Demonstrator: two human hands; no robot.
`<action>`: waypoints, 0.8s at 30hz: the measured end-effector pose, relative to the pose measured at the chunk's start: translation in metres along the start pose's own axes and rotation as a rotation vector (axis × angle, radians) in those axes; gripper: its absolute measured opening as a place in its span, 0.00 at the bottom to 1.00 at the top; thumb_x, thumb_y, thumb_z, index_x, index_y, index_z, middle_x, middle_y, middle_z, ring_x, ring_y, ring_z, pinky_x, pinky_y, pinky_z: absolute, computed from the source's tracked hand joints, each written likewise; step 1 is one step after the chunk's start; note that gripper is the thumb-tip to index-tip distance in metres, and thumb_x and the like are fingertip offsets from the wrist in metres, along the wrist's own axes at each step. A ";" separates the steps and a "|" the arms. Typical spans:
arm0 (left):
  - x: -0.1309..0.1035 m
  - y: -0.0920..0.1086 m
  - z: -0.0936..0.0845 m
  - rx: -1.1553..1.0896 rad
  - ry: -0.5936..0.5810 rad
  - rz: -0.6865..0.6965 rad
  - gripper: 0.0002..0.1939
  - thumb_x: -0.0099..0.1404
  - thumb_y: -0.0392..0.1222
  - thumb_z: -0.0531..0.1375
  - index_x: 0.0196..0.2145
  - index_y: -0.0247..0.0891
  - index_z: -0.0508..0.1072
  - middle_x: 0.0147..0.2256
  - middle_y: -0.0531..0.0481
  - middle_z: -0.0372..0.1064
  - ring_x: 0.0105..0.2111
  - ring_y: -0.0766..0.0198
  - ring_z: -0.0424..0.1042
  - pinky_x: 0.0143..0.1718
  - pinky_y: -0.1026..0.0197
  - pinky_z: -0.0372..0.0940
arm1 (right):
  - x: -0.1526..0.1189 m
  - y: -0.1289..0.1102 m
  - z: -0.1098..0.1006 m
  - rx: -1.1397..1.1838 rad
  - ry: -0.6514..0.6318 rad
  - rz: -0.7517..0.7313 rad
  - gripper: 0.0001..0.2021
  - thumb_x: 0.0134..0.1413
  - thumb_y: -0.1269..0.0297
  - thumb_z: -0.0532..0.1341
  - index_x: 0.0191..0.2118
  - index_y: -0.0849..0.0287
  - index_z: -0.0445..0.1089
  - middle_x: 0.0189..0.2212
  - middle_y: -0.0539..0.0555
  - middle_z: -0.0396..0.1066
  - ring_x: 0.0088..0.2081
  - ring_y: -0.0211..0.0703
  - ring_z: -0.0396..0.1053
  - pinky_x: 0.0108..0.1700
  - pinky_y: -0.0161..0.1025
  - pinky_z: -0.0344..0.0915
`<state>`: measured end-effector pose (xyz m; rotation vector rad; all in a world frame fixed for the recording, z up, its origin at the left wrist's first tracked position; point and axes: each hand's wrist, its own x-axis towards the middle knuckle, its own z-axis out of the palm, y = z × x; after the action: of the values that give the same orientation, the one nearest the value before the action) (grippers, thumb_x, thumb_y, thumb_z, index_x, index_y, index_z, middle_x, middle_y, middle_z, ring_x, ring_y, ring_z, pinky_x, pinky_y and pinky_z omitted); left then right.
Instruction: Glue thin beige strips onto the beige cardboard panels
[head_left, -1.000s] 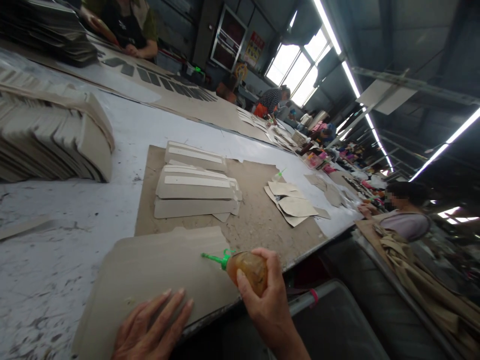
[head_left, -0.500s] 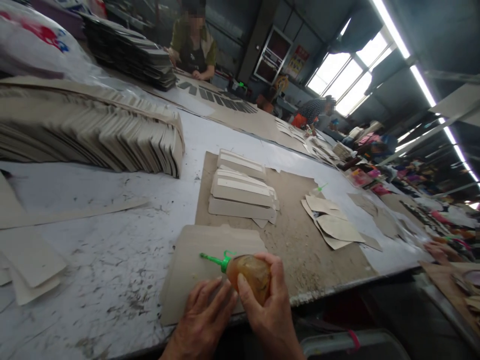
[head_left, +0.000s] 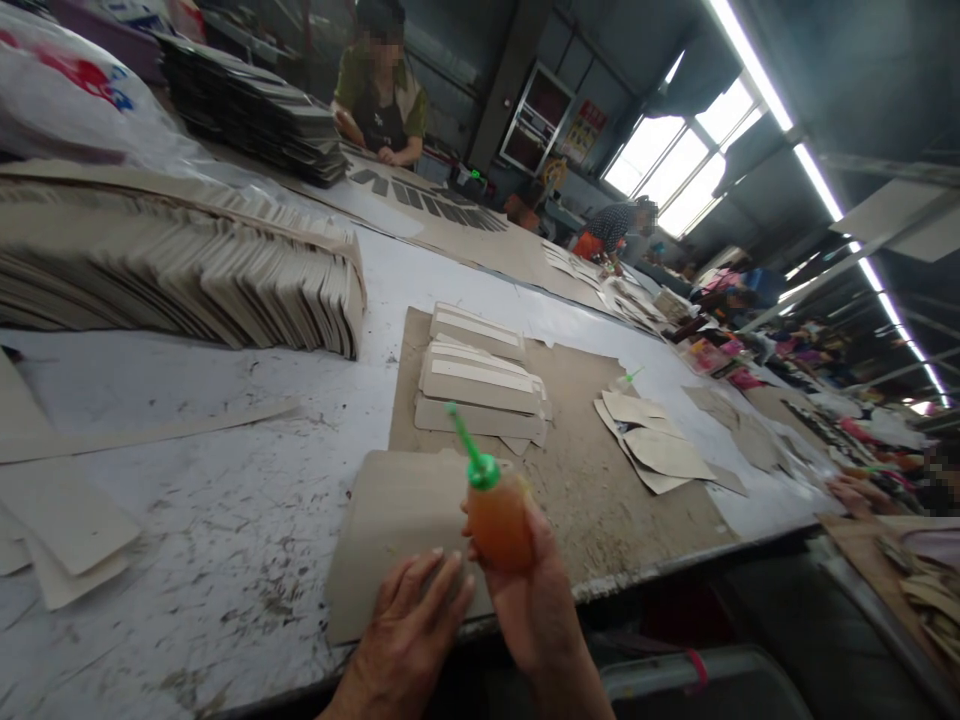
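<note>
Fingers (head_left: 525, 520) of the right hand (head_left: 534, 590) are wrapping tight around a small glue bottle (head_left: 499, 520) full of orange stuff. That bottle is standing almost straight up in the hand, just above the near edge of the bench (head_left: 225, 520), and its green nozzle (head_left: 466, 447) is pointing up and a bit to the left. The thumb is pressing on the left side of the bottle and the other fingers are curling around the right side. The wrist is coming up from the bottom of the view, with the palm turning toward the left. The left hand (head_left: 409, 630) is lying flat, its fingers spread a little and holding nothing, pressing down on a tan card sheet (head_left: 390, 520). This sheet is lying at the near edge of the bench, right beside the bottle and partly under it. The two hands are almost touching. Behind the sheet, a brown board (head_left: 585, 470) is carrying a small pile of folded card pieces (head_left: 480, 385) and some loose cut shapes (head_left: 652, 440). A long row of stacked cards (head_left: 187, 270) is sitting far to the left. Other people are working farther along the bench, well apart from these hands.
</note>
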<state>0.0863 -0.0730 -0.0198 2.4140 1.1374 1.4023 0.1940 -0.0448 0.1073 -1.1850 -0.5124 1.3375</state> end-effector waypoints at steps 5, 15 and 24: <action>0.007 0.002 -0.004 0.060 0.004 -0.001 0.18 0.72 0.42 0.46 0.53 0.48 0.69 0.50 0.51 0.70 0.53 0.59 0.62 0.59 0.56 0.47 | 0.001 -0.033 -0.049 0.185 0.087 0.083 0.29 0.34 0.45 0.73 0.41 0.59 0.72 0.36 0.57 0.75 0.32 0.41 0.70 0.29 0.32 0.65; 0.009 -0.004 0.003 0.085 0.018 0.034 0.17 0.71 0.40 0.46 0.48 0.43 0.73 0.50 0.49 0.69 0.53 0.57 0.62 0.59 0.55 0.48 | 0.015 -0.056 -0.139 -0.193 0.080 -0.178 0.30 0.41 0.47 0.71 0.48 0.57 0.68 0.41 0.55 0.73 0.42 0.47 0.72 0.46 0.45 0.67; 0.022 -0.004 -0.012 0.340 0.290 0.202 0.08 0.68 0.37 0.53 0.42 0.43 0.69 0.37 0.51 0.70 0.41 0.66 0.68 0.50 0.62 0.60 | 0.087 -0.039 -0.176 -1.118 0.420 -0.504 0.33 0.43 0.36 0.61 0.53 0.50 0.66 0.30 0.57 0.71 0.35 0.61 0.73 0.35 0.53 0.72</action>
<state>0.0810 -0.0593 0.0003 2.6819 1.3203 1.8009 0.3825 -0.0206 0.0456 -1.9825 -1.2182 0.2653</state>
